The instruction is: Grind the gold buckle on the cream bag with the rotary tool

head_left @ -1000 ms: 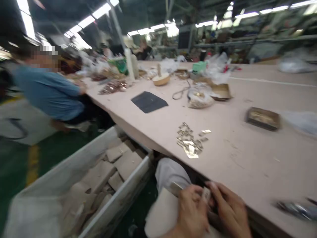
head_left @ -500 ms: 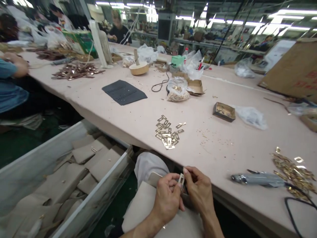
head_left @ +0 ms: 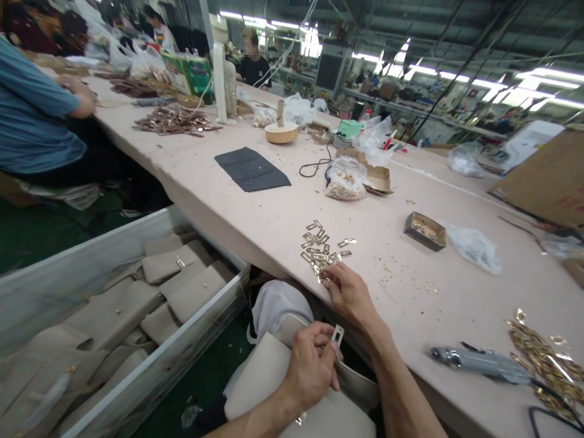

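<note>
A slotted silver plate stands upright, near a loose heap of gold plates.

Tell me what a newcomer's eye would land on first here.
First, the left hand pinching a small metal plate just below the table edge, over a beige bag. The right hand reaches onto the pink table to a heap of gold plates. To the left, a white bin holds similar bags.

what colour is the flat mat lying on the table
The mat is dark grey, head view.
</note>
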Available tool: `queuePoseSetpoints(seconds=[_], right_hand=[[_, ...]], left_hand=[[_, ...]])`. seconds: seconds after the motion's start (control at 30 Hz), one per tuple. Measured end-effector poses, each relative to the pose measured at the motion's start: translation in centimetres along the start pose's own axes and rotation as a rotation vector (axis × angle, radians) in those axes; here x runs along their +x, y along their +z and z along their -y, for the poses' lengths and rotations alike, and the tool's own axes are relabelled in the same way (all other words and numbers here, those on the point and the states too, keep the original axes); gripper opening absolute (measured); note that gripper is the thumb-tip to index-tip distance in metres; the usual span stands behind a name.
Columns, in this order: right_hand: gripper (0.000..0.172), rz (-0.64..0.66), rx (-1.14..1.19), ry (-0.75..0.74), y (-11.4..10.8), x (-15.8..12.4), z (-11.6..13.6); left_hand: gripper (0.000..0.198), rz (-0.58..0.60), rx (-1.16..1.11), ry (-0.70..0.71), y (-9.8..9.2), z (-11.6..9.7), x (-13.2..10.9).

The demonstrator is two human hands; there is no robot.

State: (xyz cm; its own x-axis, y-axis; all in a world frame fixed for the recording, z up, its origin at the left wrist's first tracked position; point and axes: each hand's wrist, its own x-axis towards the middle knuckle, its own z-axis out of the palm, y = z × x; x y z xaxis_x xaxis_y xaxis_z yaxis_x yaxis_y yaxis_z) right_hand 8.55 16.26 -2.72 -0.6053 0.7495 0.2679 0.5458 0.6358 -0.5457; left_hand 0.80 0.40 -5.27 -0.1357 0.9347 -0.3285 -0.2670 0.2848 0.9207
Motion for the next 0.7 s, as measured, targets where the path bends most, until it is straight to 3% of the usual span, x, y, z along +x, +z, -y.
queuePoseSetpoints(seconds=[0.13, 0.23, 0.3, 0.4, 0.5, 0.7], right_hand=[[0.016, 0.017, 0.024, 0.039, -0.1, 0.1, -0.1], [0.012, -0.029, 0.117, 0.104, -1.5, -1.2, 0.3], [0.011, -0.106, 0.265, 0.197, -2.8, -2.9, 0.7], [0.024, -0.267, 0.523, 0.366, -3.9, -6.1, 1.6], [0.030, -0.395, 0.703, 0.502, -3.4, -9.1, 2.3], [0.030, -0.410, 0.846, 0.633, -0.7, -11.8, 2.9]], left_hand=[[0.022, 0.009, -0.019, 0.016, -0.2, 0.3, 0.2], [0.022, 0.004, -0.030, 0.008, -0.3, 0.2, 0.4], [0.022, -0.002, -0.040, 0.004, -0.3, 0.0, 0.5], [0.024, -0.009, -0.055, -0.005, -0.2, -0.2, 0.7], [0.026, 0.003, -0.051, -0.014, -0.1, -0.3, 0.7], [0.031, 0.113, -0.060, 0.011, 0.3, -0.7, 0.7]])
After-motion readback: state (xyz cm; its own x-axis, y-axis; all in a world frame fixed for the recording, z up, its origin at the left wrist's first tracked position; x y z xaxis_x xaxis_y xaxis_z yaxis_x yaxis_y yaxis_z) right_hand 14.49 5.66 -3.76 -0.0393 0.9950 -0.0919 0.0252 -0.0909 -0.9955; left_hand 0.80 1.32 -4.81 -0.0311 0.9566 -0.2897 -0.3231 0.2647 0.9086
